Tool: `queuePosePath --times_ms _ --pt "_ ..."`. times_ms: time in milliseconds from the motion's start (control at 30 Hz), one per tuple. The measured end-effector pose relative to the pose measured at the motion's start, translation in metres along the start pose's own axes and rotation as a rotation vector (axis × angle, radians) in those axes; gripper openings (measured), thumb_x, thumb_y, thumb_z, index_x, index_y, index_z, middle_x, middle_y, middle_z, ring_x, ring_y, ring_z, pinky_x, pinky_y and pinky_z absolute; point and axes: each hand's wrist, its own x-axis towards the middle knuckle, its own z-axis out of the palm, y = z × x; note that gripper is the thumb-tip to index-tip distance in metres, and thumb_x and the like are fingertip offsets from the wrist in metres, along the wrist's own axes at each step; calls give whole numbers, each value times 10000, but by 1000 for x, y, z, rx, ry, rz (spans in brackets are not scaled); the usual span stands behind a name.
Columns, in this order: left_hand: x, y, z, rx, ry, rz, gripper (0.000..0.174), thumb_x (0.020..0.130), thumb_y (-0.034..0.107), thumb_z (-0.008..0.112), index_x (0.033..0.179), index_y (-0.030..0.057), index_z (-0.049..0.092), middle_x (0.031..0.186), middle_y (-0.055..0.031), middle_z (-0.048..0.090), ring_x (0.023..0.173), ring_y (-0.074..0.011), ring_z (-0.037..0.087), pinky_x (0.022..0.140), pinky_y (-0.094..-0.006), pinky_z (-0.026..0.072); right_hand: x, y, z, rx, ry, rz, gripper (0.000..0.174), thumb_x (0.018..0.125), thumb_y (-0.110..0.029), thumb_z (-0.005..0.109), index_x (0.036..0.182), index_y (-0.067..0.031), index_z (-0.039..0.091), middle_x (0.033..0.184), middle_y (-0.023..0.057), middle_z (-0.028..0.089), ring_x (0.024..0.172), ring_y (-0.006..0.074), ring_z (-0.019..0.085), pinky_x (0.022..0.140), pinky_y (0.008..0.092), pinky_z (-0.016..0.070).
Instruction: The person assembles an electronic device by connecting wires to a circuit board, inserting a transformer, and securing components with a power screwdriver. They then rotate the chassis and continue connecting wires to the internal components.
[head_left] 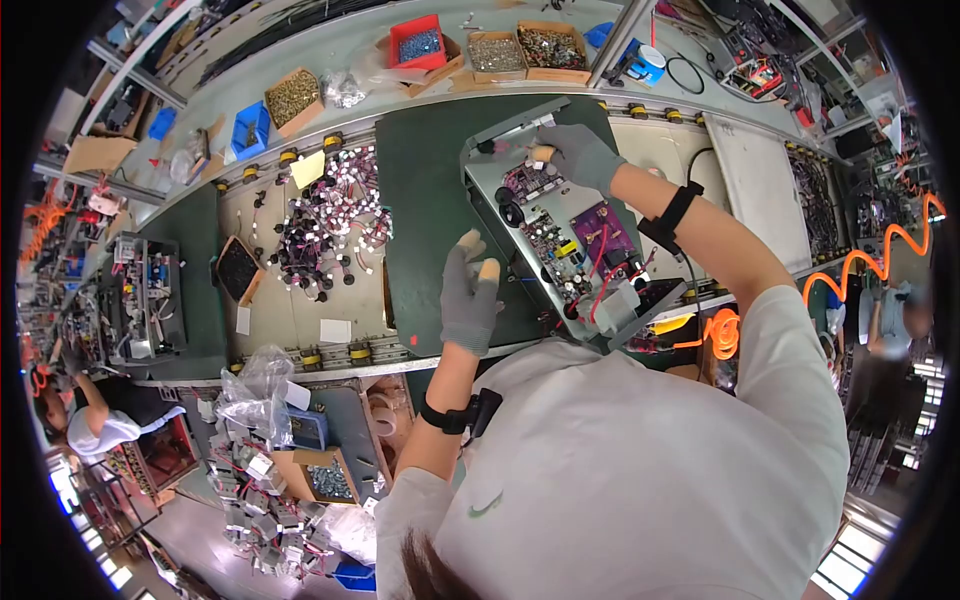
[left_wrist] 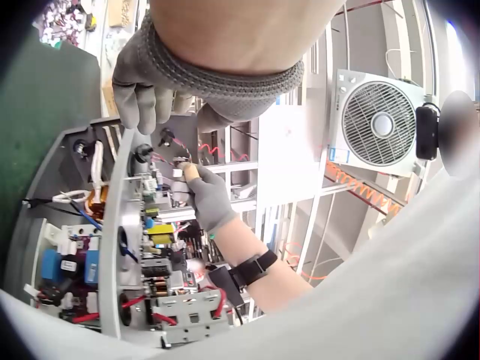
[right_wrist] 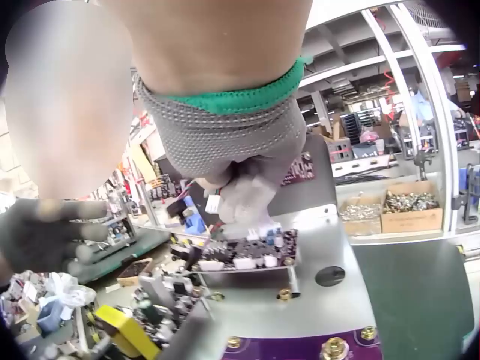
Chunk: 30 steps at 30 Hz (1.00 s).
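Note:
A metal chassis (head_left: 500,185) packed with circuit boards lies tilted on the green mat. My gloved right hand (head_left: 585,160) reaches over its far end, and the fingers pinch a small white wire connector (right_wrist: 213,204) above a small circuit board (right_wrist: 247,251). A dark round part (right_wrist: 176,208) hangs by that connector. Nearer me in the chassis sit a purple board (head_left: 603,238) and a yellow-wrapped component (right_wrist: 126,330). Beside the chassis's left edge, my gloved left hand (head_left: 470,300) is raised over the mat with relaxed fingers, holding nothing.
Left of the mat (head_left: 415,200) lies a heap of wired connectors (head_left: 330,220) beside a black-filled tray (head_left: 240,270). Screw boxes and a red bin (head_left: 417,42) line the far shelf. An orange coiled hose (head_left: 720,333) hangs at right. Another person (head_left: 100,425) works at far left.

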Motion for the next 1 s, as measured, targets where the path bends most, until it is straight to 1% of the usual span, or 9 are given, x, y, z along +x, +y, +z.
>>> queuePosePath --times_ms 33,67,200,267,400,500,567,733,1000 --pt "-3 -7 -5 -12 13 -2 449 869 107 503 1298 21 406 1179 -155 503 969 -142 493 840 -273 436 5 0 1 21 53 46 276 745 -48 582 1013 -105 613 882 140 624 840 321 606 738 397 485" --pt "-4 -18 -12 -28 41 -11 438 866 97 494 1289 16 415 1168 -151 510 958 -137 498 825 -263 440 7 8 9 -75 175 -83 255 750 -79 595 1003 -99 615 877 145 622 810 330 603 720 400 481" --pt "-2 -64 -36 -37 90 -21 396 851 65 479 1238 -15 460 1111 -133 549 932 -138 529 784 -234 443 6 21 25 -177 222 -125 231 752 -111 609 982 -105 626 859 141 623 810 328 600 717 403 476" --pt "-4 -71 -37 -12 87 4 384 846 59 481 1222 -22 473 1099 -129 557 926 -134 537 773 -228 441 8 23 24 -60 240 -67 197 756 -113 606 949 -123 641 869 110 630 836 317 599 730 398 477" --pt "-4 -68 -29 -118 72 -31 354 844 62 487 1188 -17 508 1060 -108 583 847 -108 551 705 -214 438 4 11 13 -34 164 -65 165 779 -131 585 930 -157 648 879 80 636 840 300 605 728 398 481" --pt "0 -69 -26 -122 51 -49 345 847 68 484 1180 -12 518 1027 -94 601 806 -102 557 677 -209 437 7 6 13 -211 148 -108 143 791 -162 583 914 -185 653 894 65 640 838 282 613 719 390 484" --pt "0 -69 -27 -127 48 -51 343 848 71 483 1179 -10 520 1011 -89 608 791 -101 559 669 -207 436 11 3 13 -269 92 12 146 795 -190 582 921 -209 654 906 59 635 838 276 614 712 383 485" --pt "-2 -67 -35 -178 66 -140 351 836 52 469 1179 1 524 1021 -89 607 761 -84 542 648 -193 423 12 -1 13 -348 48 39 166 789 -174 575 930 -219 650 910 55 624 837 274 618 709 379 488" --pt "5 -100 -46 -64 55 -76 336 846 56 462 1169 3 538 1011 -75 605 744 -81 537 637 -190 420 12 -4 14 -495 12 19 225 762 -135 570 951 -224 654 906 43 618 845 262 624 713 376 497"
